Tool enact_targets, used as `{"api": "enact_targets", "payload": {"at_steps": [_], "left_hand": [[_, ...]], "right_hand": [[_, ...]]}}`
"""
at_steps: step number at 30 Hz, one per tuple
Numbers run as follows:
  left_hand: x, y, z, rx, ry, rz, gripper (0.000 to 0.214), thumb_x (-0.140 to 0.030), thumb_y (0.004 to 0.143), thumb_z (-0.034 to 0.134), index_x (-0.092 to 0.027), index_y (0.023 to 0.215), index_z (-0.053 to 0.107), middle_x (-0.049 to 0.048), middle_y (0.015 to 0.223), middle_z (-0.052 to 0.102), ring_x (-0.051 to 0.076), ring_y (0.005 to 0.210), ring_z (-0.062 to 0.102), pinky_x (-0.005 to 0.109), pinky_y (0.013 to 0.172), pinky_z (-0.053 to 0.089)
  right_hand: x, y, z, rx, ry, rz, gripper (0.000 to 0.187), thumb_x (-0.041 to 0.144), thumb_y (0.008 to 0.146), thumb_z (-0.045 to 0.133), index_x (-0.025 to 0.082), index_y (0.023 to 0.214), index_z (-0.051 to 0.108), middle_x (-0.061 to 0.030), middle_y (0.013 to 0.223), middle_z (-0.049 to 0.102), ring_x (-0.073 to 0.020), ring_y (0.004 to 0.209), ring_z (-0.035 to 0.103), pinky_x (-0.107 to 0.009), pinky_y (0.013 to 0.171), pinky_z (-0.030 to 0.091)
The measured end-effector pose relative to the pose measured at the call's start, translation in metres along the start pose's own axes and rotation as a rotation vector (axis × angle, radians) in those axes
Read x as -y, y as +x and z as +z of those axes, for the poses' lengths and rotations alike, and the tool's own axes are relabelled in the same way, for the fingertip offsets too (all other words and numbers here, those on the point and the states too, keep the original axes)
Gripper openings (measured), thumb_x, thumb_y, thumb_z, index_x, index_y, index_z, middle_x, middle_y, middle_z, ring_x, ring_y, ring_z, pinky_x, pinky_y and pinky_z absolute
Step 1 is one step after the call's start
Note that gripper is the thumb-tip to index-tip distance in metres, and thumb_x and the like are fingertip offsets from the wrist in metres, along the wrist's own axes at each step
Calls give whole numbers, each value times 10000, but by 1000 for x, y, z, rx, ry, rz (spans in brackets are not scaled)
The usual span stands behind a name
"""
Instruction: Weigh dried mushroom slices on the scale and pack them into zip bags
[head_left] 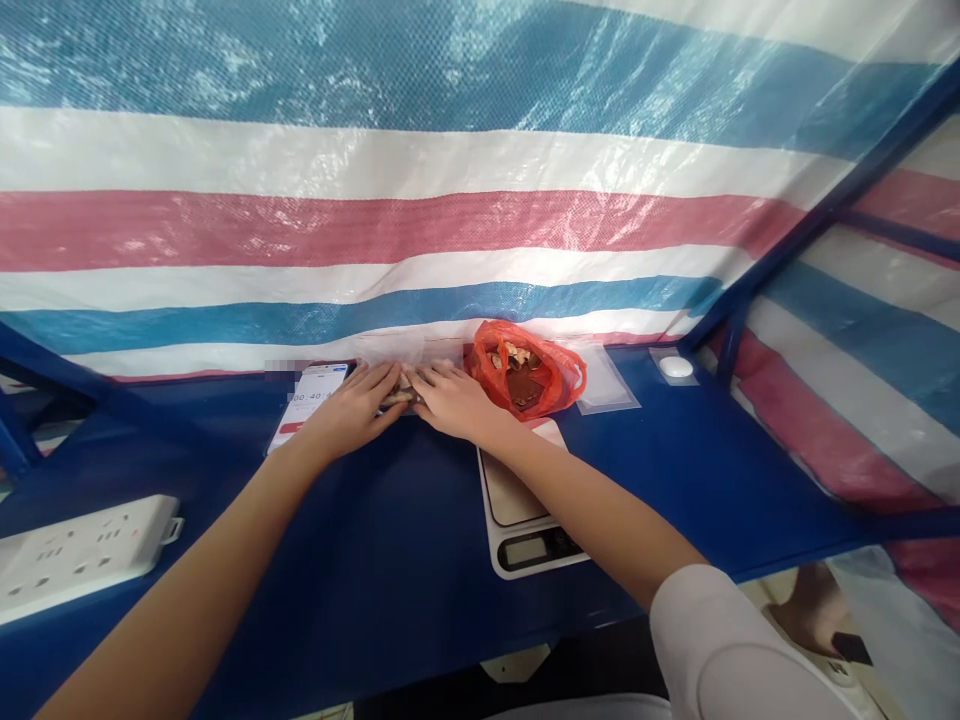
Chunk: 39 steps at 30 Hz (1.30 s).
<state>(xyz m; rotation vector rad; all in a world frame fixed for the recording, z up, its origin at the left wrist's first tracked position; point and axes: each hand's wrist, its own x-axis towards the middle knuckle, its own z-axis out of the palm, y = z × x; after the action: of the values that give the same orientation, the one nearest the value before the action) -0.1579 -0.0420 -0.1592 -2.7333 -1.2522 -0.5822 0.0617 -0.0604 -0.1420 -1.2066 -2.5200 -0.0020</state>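
Observation:
A clear plastic bag [391, 350] with brownish-beige dried pieces [405, 388] in it lies against the back of the blue table. My left hand [365, 405] grips the bag from the left, fingers bent over its top. From the right, my right hand [450, 398] holds the same bag, with its fingertips close to those of the left. Both palms hide much of the bag. Right beside my right hand stands an open red plastic bag [487, 385] with similar dried pieces inside. Below my right forearm sits a white kitchen scale [517, 490], partly covered by the arm.
A phone [319, 395] showing a running timer lies left of my left hand. Flat clear bags [611, 385] rest right of the red bag. Farther right is a white round object [676, 367]. A white power strip [90, 550] lies at left. Striped sheeting [390, 230] hangs behind.

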Motion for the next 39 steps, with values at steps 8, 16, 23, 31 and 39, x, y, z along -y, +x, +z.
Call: {"api": "enact_targets", "payload": {"at_steps": [8, 16, 23, 31, 39], "left_hand": [[-23, -3, -12, -136, 65, -51, 553, -485, 992, 442, -155, 1422, 553, 190, 1449, 597, 354, 1362, 553, 589, 1203, 344], [-109, -16, -9, -247, 53, -188, 437, -382, 991, 478, -203, 1367, 612, 134, 1392, 651, 293, 1340, 573, 501, 1203, 360], [-145, -22, 16, -134, 57, -282, 460, -391, 997, 396, -213, 1337, 650, 134, 1425, 633, 298, 1352, 567, 527, 1211, 332], [-152, -16, 29, 13, 96, -326, 519, -387, 992, 362, -169, 1374, 637, 159, 1484, 581, 326, 1420, 500, 551, 1228, 294], [-154, -15, 32, 119, 81, -444, 576, -415, 1003, 359, -181, 1505, 517, 141, 1608, 435, 341, 1506, 382, 580, 1233, 275]], "right_hand": [[7, -17, -23, -146, 45, -12, 421, 229, 1035, 437, 135, 1416, 592, -119, 1487, 589, -283, 1369, 545, -438, 1177, 422], [-5, -91, -55, -232, 168, 106, 369, 262, 1016, 484, 245, 1330, 676, -22, 1488, 599, -210, 1417, 518, -373, 1176, 451], [-53, -184, -65, -328, 196, 298, 369, 314, 1012, 456, 259, 1264, 721, -46, 1412, 656, -216, 1357, 581, -379, 1160, 474], [-110, -220, -37, -228, 7, 424, 378, 307, 993, 489, 190, 1272, 715, -108, 1437, 631, -296, 1419, 510, -462, 1196, 417], [-106, -222, -25, -53, -59, 440, 458, 383, 1035, 435, 219, 1424, 615, -108, 1561, 513, -327, 1480, 430, -536, 1221, 343]]}}
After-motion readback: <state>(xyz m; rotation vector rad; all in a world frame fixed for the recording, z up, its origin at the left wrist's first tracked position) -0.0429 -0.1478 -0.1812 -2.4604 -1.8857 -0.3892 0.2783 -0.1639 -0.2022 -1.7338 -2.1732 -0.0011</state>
